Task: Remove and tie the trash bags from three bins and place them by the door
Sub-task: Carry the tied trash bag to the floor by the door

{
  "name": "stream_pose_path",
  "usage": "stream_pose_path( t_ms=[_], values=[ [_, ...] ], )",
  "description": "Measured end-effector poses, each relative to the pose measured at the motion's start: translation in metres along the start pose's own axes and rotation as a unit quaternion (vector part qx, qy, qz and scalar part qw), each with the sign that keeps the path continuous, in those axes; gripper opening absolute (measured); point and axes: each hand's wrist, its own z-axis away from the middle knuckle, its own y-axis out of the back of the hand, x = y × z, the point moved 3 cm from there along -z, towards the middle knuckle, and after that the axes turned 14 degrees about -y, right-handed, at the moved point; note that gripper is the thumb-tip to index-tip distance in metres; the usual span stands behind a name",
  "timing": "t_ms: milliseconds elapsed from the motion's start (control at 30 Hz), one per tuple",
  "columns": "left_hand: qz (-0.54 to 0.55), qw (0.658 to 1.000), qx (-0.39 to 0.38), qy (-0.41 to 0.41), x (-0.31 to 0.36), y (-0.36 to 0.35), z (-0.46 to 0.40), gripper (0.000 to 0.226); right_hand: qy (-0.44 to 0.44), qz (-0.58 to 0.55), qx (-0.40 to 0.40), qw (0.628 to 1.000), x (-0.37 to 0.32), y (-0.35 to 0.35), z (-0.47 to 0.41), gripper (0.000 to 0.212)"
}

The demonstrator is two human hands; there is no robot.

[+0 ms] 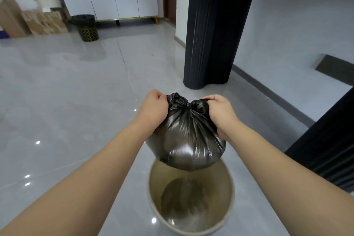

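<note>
Pinching the trash bag (pixel 186 140) ears, left hand (pixel 153 109) and right hand (pixel 220 113) risk tearing thin plastic by overtightening

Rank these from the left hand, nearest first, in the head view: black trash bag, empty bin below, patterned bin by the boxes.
1. Black trash bag: in the left hand itself.
2. Empty bin: on the floor just beneath.
3. Patterned bin: far across the floor, upper left.
</note>
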Motion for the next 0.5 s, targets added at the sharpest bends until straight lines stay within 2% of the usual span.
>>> stream_pose_path(
  t_ms=[100,200,300,500],
  values=[
    [0.023,0.998,0.013,0.057,0.043,0.034,-0.027,0.015,-0.011,-0.012,0.007,1.0,-0.056,-0.001,0.02,0.023],
    [0.016,0.996,0.036,0.077,0.111,0.085,-0.058,0.015,0.02,0.004,0.03,0.999,-0.142,0.001,0.054,0.022],
    [-0.014,0.997,0.052,0.058,0.198,0.142,-0.095,0.015,0.045,0.032,0.07,0.996,-0.242,0.016,0.097,0.026],
    [-0.013,0.999,0.031,-0.02,0.409,0.259,-0.162,0.018,0.061,0.089,0.074,0.991,-0.469,0.063,0.208,0.033]
  ],
)
